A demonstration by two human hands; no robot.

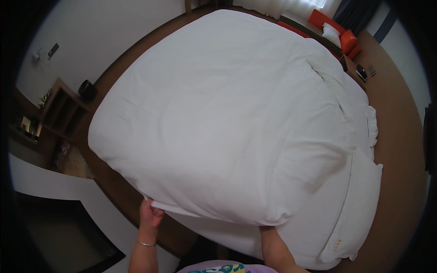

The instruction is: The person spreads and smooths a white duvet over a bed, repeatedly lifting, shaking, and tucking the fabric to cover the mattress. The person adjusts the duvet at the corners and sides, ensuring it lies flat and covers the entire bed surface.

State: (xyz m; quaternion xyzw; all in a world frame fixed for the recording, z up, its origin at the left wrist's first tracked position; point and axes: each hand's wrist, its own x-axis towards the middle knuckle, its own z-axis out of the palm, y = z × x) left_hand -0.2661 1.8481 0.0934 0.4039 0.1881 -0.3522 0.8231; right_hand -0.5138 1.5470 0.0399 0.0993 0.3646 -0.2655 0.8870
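A large white duvet (205, 102) covers most of the bed, with soft creases and a fold along its right side. My left hand (151, 214) grips the near edge of the duvet at its left end, fingers closed around the cloth. My right hand (267, 228) reaches under the same edge farther right, where the cloth bunches over it; its fingers are hidden. Between my hands the edge is lifted above the white bottom sheet (235, 233). A white pillow (360, 204) lies at the near right, partly beside the duvet.
At far right stands a brown headboard panel (396, 136). Beyond the bed are a nightstand (353, 70) and an orange sofa (348, 41) with a white cushion (331, 34). To the left are a black bin (87, 90), wooden shelves (65, 109) and a dark wall-mounted screen (68, 232).
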